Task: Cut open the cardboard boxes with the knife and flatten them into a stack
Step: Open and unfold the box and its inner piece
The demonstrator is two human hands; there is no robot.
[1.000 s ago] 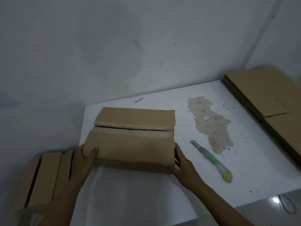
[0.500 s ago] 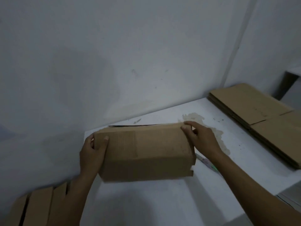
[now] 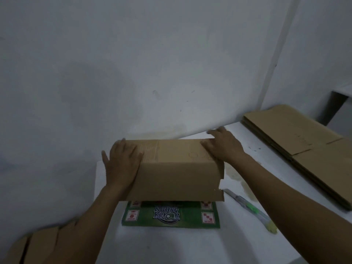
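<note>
The cardboard box (image 3: 175, 168) is held between our hands at the left of the white tabletop (image 3: 190, 244). Its long axis runs left to right across us. It is plain brown on top, with a green printed panel (image 3: 171, 216) below its near edge and a ragged right-hand flap. Our left hand (image 3: 122, 164) presses flat, fingers straight, on the left end, while our right hand (image 3: 224, 147) wraps the far right corner. The knife (image 3: 249, 208) lies just right of the box, beneath our right forearm, so it is likelier that hand's reach. The stack of flattened cardboard (image 3: 304, 149) waits far right.
</note>
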